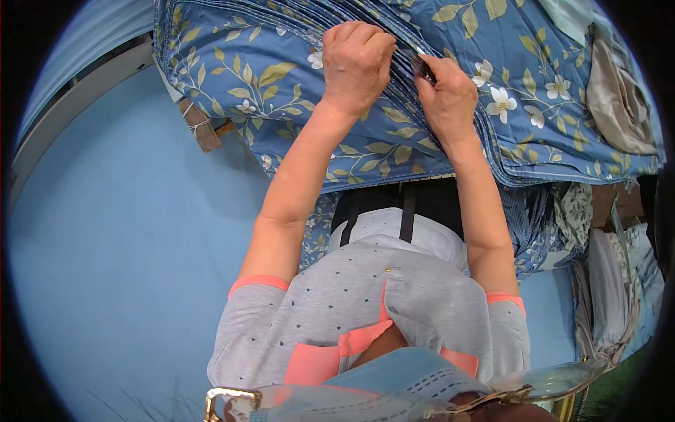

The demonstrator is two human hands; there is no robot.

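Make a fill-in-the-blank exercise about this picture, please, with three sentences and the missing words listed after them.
1. Both hands work on a stack of folded blue fabric printed with white flowers and leaves of a ____ colour.
2. The right hand holds a small dark tool, while the left hand is closed into a ____ on the stack's edges.
3. The work surface under the fabric is plain light ____.

Missing words: yellow-green; fist; blue

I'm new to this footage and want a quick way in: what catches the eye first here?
A blue flowered fabric stack fills the top. At its middle, the left hand presses on the edges beside the right hand, which pinches a small dark tool.
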